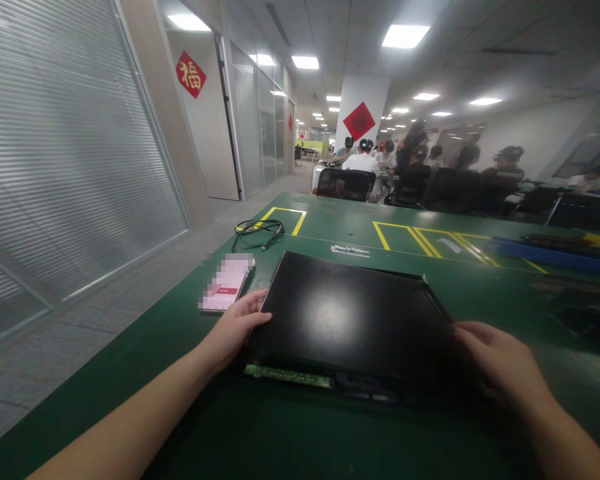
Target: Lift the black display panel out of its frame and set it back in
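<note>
A black LCD screen panel (360, 313) lies between my hands, glossy, with a bright ceiling reflection on it. My left hand (237, 327) grips its left edge, thumb on top and fingers at the side. At the opposite edge, my right hand (500, 353) pinches the panel near its right side. A narrow green circuit board strip (287, 375) shows along the panel's near edge. Whether the panel touches the table underneath is hard to see. Just beyond my left hand lies a phone (225, 287) with a lit, partly blurred screen.
The green table (180, 400) carries yellow tape outlines (300, 223). A coiled black cable (260, 230) and a crumpled whitish strip (350, 251) lie beyond the panel. To the right is a blue tray (545, 257) with dark items. Several people sit among chairs (345, 183) farther back.
</note>
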Available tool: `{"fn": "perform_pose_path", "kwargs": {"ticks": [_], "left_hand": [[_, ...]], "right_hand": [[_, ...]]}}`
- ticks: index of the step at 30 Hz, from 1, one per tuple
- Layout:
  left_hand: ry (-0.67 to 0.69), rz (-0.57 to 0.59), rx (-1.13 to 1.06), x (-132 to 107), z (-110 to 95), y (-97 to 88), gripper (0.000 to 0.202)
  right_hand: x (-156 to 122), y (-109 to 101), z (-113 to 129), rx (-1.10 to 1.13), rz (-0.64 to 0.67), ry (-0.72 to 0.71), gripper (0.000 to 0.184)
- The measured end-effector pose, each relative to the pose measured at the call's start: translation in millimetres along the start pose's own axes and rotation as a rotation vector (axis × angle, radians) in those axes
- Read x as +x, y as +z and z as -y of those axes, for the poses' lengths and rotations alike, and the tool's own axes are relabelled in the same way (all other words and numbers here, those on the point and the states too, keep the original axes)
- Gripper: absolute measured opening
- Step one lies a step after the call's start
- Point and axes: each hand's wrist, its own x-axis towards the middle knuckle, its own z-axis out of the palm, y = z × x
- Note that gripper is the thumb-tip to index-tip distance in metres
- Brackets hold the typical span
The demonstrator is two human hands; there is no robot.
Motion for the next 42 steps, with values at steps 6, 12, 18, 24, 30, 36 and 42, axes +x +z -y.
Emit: {"fn": "perform_pose_path", "kwargs": {"ticks": [6,12,18,24,30,36,42], "left_hand": [[0.005,0.024,0.015,1.2,3.0,-4.5,0.071],[0.004,0.027,0.028,2.1,4.5,-6.5,0.08],[0.012,0.028,0.043,0.8,3.3,-5.3,0.081],[0.023,0.013,0.011,1.1,3.7,-4.1,0.07],[0.021,-0.003,0.05,-2.7,0.5,-4.1,0.071],[0.174,-0.104,0.285,1.0,1.7,-11.7,0.061],[0.193,-0.156,0.552,8.7,7.5,-21.0,0.059]], "right_hand": [[1.1,-0.2,-3.1,-0.025,-0.007,-0.022,0.044],[2.0,0.1,-2.5,-0.035,-0.003,-0.025,0.044],[4.0,1.5,-4.4,-0.035,-0.027,-0.057,0.041],[7.5,3.2,-8.4,0.002,-0.039,-0.049,0.038],[7.1,1.5,-6.2,0.0,-0.039,-0.021,0.038],[6.4,-0.6,-4.4,0.006,-0.034,-0.019,0.036],[7.1,-0.7,-6.8,0.0,-0.022,-0.038,0.035]]}}
